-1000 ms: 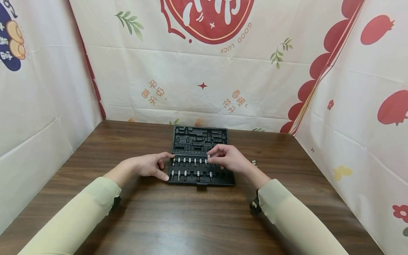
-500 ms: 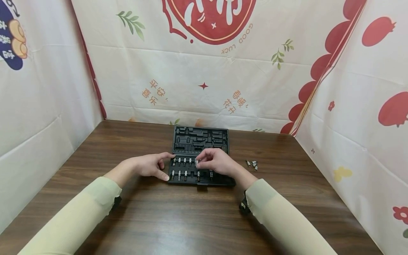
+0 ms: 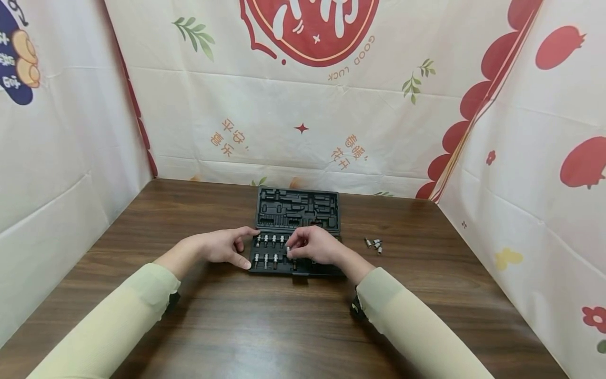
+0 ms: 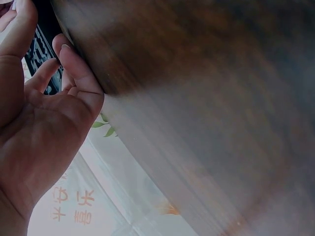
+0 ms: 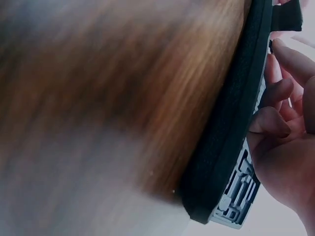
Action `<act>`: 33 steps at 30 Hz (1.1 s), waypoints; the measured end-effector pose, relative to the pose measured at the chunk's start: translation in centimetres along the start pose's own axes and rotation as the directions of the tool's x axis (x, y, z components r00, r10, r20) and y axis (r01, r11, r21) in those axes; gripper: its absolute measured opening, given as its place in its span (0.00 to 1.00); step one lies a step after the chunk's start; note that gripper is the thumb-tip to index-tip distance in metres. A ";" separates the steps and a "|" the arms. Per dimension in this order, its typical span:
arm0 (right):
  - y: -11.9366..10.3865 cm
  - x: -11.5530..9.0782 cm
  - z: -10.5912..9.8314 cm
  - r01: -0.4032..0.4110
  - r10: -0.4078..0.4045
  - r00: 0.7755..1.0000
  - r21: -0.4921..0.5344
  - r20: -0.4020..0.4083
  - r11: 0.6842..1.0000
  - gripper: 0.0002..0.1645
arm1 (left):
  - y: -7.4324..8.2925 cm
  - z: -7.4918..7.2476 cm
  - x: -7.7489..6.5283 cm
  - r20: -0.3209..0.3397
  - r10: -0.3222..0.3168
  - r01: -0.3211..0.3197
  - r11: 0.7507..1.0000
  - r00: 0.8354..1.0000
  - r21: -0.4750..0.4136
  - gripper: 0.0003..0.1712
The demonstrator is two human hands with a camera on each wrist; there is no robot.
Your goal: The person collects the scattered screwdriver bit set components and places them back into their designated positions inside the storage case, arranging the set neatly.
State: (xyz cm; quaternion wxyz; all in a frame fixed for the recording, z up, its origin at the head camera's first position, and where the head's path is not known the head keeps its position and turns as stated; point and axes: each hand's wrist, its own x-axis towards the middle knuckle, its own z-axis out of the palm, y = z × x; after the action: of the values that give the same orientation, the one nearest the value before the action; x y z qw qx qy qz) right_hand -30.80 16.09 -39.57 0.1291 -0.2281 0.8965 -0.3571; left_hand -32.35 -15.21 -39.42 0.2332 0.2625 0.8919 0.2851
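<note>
A black socket case (image 3: 322, 269) lies unfolded on the table, its moulded lid (image 3: 298, 205) leaning back. Silver bit sockets (image 3: 266, 259) stand in two rows in the tray. My right hand (image 3: 314, 246) is over the tray's middle, pinching a small silver bit socket (image 3: 288, 251) between thumb and forefinger; the hand covers the tray's right part. My left hand (image 3: 221, 246) rests at the case's left side, forefinger near the hinge corner and thumb at the front corner. In the right wrist view the case's edge (image 5: 221, 128) runs beside the right hand's curled fingers (image 5: 278, 93).
Several loose silver sockets (image 3: 377, 244) lie on the brown wooden table (image 3: 213, 316), right of the case. A printed white cloth (image 3: 265, 105) hangs behind the table and along both sides. A latch tab (image 3: 300, 280) juts from the case's front.
My right hand has moved left along the upper row, then slightly toward the front, now with a bit socket between its fingertips. The loose sockets have come into view. My left hand stays put.
</note>
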 end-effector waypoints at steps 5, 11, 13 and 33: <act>-0.1 0.3 0.4 -0.007 0.008 1.000 -0.008 0.028 1.000 0.07 | 0.0 0.0 0.0 -0.001 0.004 -0.004 1.000 1.000 0.001 0.55; -0.6 0.3 0.6 -0.005 0.006 0.999 -0.022 0.044 1.000 0.07 | -0.1 0.0 0.0 -0.003 0.001 -0.001 1.000 1.000 -0.002 0.55; -0.6 0.3 0.6 -0.015 0.016 0.999 -0.026 0.049 1.000 0.07 | -0.1 0.0 0.0 -0.003 0.003 -0.003 1.000 1.000 -0.002 0.55; -0.2 0.8 0.6 -0.034 0.039 0.997 -0.082 0.065 0.996 0.21 | 0.0 0.1 0.0 -0.003 -0.002 0.002 1.000 1.000 0.009 0.55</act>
State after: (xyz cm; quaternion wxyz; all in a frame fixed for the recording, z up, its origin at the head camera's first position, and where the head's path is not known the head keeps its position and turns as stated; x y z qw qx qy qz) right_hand -31.16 15.22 -39.88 0.1561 -0.2284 0.9095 -0.3104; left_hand -32.27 -15.21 -39.54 0.2310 0.2624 0.8937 0.2812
